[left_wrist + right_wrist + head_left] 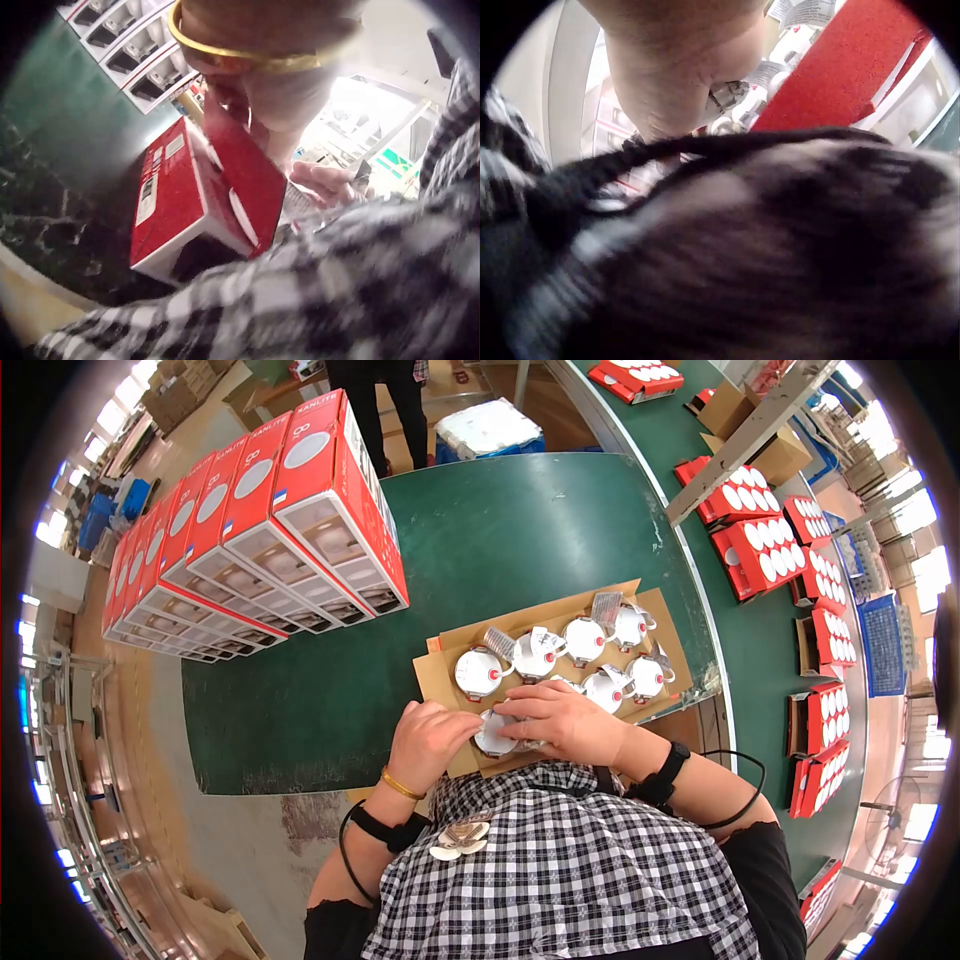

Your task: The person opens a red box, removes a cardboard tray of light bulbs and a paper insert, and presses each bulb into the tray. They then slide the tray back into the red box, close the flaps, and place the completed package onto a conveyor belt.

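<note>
In the head view, an open carton (432, 682) holds several white round lamps (478, 672) with small red centres, cords and printed tags. At its near left corner both hands meet over one white lamp (495, 736). The left hand (430, 742) pinches that lamp's left edge with fingertips; the right hand (570, 722) curls its fingers over the lamp's right side. Part of the lamp is hidden beneath them. In the left wrist view, the left hand (289, 105) is above a red carton side (169, 187). In the right wrist view, the right hand (686, 64) hides its own fingertips.
A row of red-and-white boxes (330, 490) stands at the left of the green table (500, 510). Beyond a metal rail on the right, a second green surface bears more red cartons (760, 555). A person (385, 405) stands behind the table, near a blue crate (490, 432).
</note>
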Demonstrator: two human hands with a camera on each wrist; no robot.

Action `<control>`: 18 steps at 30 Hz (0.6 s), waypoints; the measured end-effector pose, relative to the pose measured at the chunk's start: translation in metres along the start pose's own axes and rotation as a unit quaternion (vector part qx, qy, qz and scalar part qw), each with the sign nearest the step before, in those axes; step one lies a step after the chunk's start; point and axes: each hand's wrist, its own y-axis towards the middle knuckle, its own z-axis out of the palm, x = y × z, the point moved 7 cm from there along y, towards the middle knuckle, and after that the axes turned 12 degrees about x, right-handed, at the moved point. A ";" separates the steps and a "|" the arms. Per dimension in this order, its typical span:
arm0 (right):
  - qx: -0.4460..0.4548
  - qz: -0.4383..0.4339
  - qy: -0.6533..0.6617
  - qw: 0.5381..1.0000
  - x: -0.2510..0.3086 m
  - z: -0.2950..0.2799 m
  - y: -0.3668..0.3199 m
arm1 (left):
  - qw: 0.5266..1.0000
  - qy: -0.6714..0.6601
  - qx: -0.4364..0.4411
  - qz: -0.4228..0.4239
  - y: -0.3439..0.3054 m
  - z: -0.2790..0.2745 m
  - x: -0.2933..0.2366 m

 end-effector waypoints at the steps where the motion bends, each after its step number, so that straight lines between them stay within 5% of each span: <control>1: -0.046 0.004 0.073 0.996 -0.003 -0.007 -0.003 | 1.000 -0.012 0.020 -0.020 0.003 -0.002 0.001; 5: -0.068 0.105 0.066 0.990 -0.045 -0.014 -0.012 | 0.999 -0.024 -0.026 -0.013 0.041 -0.027 -0.002; 11: -0.077 0.136 -0.127 0.979 -0.057 -0.027 -0.019 | 0.989 0.025 -0.047 0.134 0.116 -0.011 -0.018; 14: -0.073 0.154 -0.126 0.977 -0.060 -0.022 -0.021 | 0.985 0.141 0.102 0.018 0.124 0.013 -0.001; 18: -0.100 0.141 -0.124 0.977 -0.066 -0.014 -0.024 | 0.992 0.114 0.045 0.034 0.118 0.016 -0.001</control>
